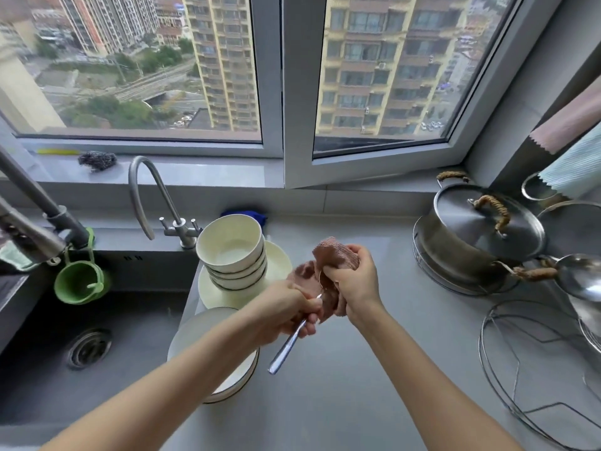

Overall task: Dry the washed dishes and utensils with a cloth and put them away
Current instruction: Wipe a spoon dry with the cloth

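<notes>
Left hand (pixel 286 312): fingers curled round the handle of a metal utensil (pixel 287 348), above the counter just right of the plate stacks; the handle's free end points down toward the camera.
Right hand (pixel 353 281): gripping a bunched brown cloth (pixel 335 255), wrapped over the utensil's upper end, so whether it is a spoon or a fork cannot be told.
Hands: close together, almost touching, each clamped on its own thing.
Counter (pixel 341 385): grey, running from the sink edge to the right wall.
Near plates (pixel 227 379): a stack of white dark-rimmed plates by the sink edge, partly hidden under the left forearm.
Wire rack (pixel 520 369): a round metal trivet lying flat at the right.
Sink (pixel 48 369): dark basin on the left with a round drain; a green cup (pixel 79 286) hangs from the big tap.
Bowls (pixel 231 249): white bowls nested upright on a white plate (pixel 279 265), just beyond the hands.
Pot (pixel 478 236): steel, lid on, rope-wrapped handles, standing on another wire ring at the right; a ladle (pixel 582 276) lies beside it.
Small tap (pixel 156 200): curved spout behind the bowls.
Blue cloth (pixel 250 216): peeking out behind the bowls.
Sill: a dark scourer (pixel 97 161) rests under the window.
</notes>
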### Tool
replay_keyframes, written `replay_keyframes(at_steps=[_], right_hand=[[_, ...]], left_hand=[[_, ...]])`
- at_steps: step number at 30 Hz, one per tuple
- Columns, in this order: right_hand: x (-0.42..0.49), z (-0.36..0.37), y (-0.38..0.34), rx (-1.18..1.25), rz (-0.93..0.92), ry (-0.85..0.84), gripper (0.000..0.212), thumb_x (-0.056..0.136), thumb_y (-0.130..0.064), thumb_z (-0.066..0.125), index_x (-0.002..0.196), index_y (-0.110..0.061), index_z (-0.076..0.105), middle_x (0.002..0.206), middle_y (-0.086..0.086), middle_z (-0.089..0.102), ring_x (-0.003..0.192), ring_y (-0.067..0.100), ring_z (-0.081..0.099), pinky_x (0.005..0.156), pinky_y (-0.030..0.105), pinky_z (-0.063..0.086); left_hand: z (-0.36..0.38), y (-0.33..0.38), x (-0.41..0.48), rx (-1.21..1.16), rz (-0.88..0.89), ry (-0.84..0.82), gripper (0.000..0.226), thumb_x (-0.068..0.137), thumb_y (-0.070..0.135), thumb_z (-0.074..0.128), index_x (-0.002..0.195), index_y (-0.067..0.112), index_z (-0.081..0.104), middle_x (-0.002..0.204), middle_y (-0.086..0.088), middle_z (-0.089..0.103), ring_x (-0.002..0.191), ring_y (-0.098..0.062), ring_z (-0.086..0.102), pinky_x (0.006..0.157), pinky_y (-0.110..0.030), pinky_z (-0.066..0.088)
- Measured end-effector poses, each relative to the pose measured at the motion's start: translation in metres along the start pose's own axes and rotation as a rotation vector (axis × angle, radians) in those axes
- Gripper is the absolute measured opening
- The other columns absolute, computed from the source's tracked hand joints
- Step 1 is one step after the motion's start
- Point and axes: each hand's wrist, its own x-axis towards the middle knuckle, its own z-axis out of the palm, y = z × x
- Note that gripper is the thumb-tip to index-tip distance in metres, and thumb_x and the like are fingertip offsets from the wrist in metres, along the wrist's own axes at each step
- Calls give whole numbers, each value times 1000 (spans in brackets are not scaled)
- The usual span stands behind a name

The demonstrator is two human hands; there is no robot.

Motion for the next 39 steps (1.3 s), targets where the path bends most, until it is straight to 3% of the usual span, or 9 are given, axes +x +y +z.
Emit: replay_keyframes(at_steps=[3,7,12,18,22,25,29,34,39], right_hand=[[2,-1,-1,-77,-154,75,30,78,-3,69,96,-20,52,84,4,63,74,20,62,70,33,52],[-2,-10,-9,48,-162,298,14,92,-21,60,99,-18,48,88,-2,58,86,19,59,71,29,47],[-31,3,-7,196,18,-101,45,93,-12,57,130,-29,37,103,5,63,66,21,66,47,30,50],[-7,3,-17,366,-47,177,38,83,4,65,106,-24,54,118,11,64,106,30,64,93,52,51],[-1,-30,-31,442,61,366,21,93,-20,60,112,-13,52,107,13,64,82,27,66,55,39,56],[-29,-34,-32,421,156,146,29,97,-31,52,115,-8,54,89,10,66,67,21,68,54,31,55],[-61,-7,-36,279,164,-154,37,99,-37,45,116,-7,56,105,14,69,93,26,67,68,33,52],[-78,56,-53,58,-96,-282,25,93,-9,58,117,-12,54,100,12,67,86,20,68,68,31,55],[-89,89,-54,65,-150,-386,24,82,3,65,106,3,59,93,19,68,82,24,66,70,29,54]], left_hand=[[-1,7,-4,-41,-15,19,23,92,-1,52,69,0,57,46,-3,47,35,-9,46,36,-15,36],[0,13,-6,-70,15,75,23,93,-2,50,71,-2,55,41,-4,46,31,-10,44,33,-15,34],[4,19,-7,-13,75,59,22,92,-1,53,71,-2,55,44,-6,48,32,-12,45,34,-16,35],[12,23,-14,10,134,22,21,94,1,52,73,-2,55,46,-6,46,32,-11,45,34,-15,35],[5,20,-17,-42,183,119,25,94,4,53,71,-2,58,47,-8,54,38,-16,55,39,-20,45],[-3,25,-19,-144,274,198,21,94,8,55,77,-1,62,57,-7,64,53,-17,63,54,-22,54],[-14,43,-24,-57,364,303,18,91,18,60,94,5,72,80,9,65,76,0,55,74,-19,38],[-42,50,-42,-151,347,266,20,86,-5,53,73,3,67,57,-6,60,52,-14,53,41,-12,40],[-116,51,-64,-167,348,335,15,88,28,63,83,15,68,76,1,59,65,-11,47,58,-23,33]])
